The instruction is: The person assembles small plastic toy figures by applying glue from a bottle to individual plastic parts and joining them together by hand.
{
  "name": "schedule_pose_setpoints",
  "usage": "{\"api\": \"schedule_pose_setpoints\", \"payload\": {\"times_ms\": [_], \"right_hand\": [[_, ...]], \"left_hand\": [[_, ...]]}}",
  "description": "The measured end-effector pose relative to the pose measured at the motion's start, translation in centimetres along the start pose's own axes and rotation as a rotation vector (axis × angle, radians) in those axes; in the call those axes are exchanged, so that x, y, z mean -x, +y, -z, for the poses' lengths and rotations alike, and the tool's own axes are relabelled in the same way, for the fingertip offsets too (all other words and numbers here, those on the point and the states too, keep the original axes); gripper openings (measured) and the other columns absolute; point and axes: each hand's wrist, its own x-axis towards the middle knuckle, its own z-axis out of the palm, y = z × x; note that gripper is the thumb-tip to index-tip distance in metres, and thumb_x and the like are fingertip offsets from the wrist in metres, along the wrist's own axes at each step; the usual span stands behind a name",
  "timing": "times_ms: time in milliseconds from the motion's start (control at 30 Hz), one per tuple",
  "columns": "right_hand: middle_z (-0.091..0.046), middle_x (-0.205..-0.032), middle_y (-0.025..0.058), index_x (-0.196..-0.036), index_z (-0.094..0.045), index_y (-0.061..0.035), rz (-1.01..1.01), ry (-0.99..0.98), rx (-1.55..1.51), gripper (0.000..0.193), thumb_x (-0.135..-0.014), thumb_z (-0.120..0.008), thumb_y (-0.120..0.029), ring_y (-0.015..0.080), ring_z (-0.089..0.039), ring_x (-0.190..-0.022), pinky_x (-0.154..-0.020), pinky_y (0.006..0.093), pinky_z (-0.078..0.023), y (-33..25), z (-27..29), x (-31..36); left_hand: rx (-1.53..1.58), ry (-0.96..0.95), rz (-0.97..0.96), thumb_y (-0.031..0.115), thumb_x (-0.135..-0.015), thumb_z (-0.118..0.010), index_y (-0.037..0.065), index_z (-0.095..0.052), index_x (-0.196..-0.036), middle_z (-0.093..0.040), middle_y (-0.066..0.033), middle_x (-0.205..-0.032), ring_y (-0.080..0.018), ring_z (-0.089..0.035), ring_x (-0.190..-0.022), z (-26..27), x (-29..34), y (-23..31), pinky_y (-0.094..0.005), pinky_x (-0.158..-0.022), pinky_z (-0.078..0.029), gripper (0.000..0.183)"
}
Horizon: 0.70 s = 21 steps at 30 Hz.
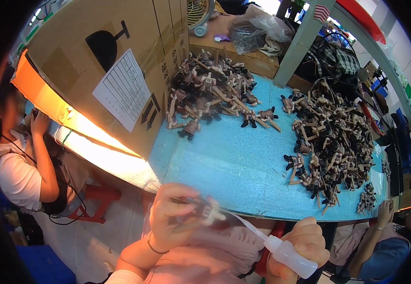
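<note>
Close to the table's near edge, my left hand [171,213] pinches a small toy figure [209,211] with pale arms and a brownish body; motion blurs part of it. My right hand [304,244] is wrapped round a white squeeze bottle [293,258] with a long thin nozzle. The nozzle [248,225] points left, its tip near the figure; whether they touch I cannot tell. Beyond my hands, one heap of similar figures [208,85] with flat wooden sticks lies against the carton. A larger heap of figures [333,142] spreads over the right of the table.
A big cardboard carton [163,42] stands at the left on the blue tabletop [215,156]. A grey metal post [300,47] rises at the back. One person [21,165] sits at the left by a lit lamp; another person [380,246] works at the right.
</note>
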Motion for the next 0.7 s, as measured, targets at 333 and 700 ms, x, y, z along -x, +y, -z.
{"api": "schedule_pose_setpoints", "payload": {"times_ms": [333,700], "right_hand": [[-0.048,-0.071,0.0058,-0.089,-0.042,-0.0032,-0.281,-0.010,-0.250,0.039,-0.085,-0.058,-0.038,0.0143,-0.045,-0.060,-0.054,0.0269,-0.035,2.6,-0.1,-0.7],[-0.058,-0.092,0.0036,-0.104,-0.051,-0.0028,-0.612,-0.458,0.182,0.026,-0.083,-0.061,-0.015,0.0100,-0.052,-0.080,-0.073,0.0245,-0.042,14.6,-7.0,-1.5]], "left_hand": [[-0.032,0.067,0.073,-0.009,-0.071,-0.067,0.004,-0.046,-0.096,-0.047,-0.0177,-0.105,-0.0227,-0.057,-0.087,1.4,0.8,-0.3,-0.0328,-0.074,-0.053,0.034],[0.278,0.278,0.143,-0.013,-0.074,-0.063,0.002,-0.044,-0.097,-0.049,-0.0149,-0.105,-0.0194,-0.058,-0.091,4.5,2.4,-0.5,-0.0333,-0.083,-0.049,0.034]]}}
